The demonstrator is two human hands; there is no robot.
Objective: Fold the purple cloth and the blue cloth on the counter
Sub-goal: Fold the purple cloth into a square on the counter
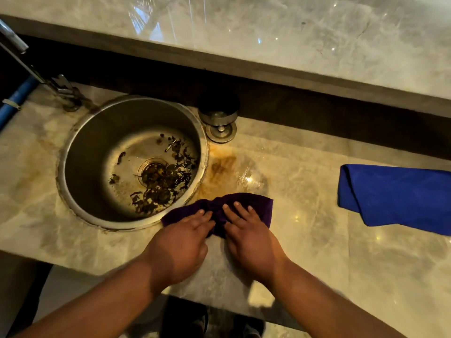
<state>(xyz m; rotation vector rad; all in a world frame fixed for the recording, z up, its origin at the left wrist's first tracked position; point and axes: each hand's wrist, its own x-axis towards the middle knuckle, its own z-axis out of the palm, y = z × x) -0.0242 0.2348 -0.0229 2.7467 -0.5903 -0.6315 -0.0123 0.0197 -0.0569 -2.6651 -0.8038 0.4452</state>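
Note:
A small purple cloth [253, 203] lies bunched on the marble counter [317, 252], just right of the sink's front rim. Both my hands rest on its near part. My left hand [181, 242] covers the cloth's left half, fingers bent and gathering the fabric. My right hand [249, 232] presses on the middle and right half, fingers spread over the cloth. The blue cloth [395, 196] lies loosely folded at the counter's right edge, well apart from both hands and partly cut off by the frame.
A round steel sink [80, 152] with dark debris around its drain sits left of the hands. A tap [56, 89] stands behind it. A metal stopper [220, 123] rests behind the cloth. A brown stain and a wet patch mark the counter. A raised ledge [268, 67] runs along the back.

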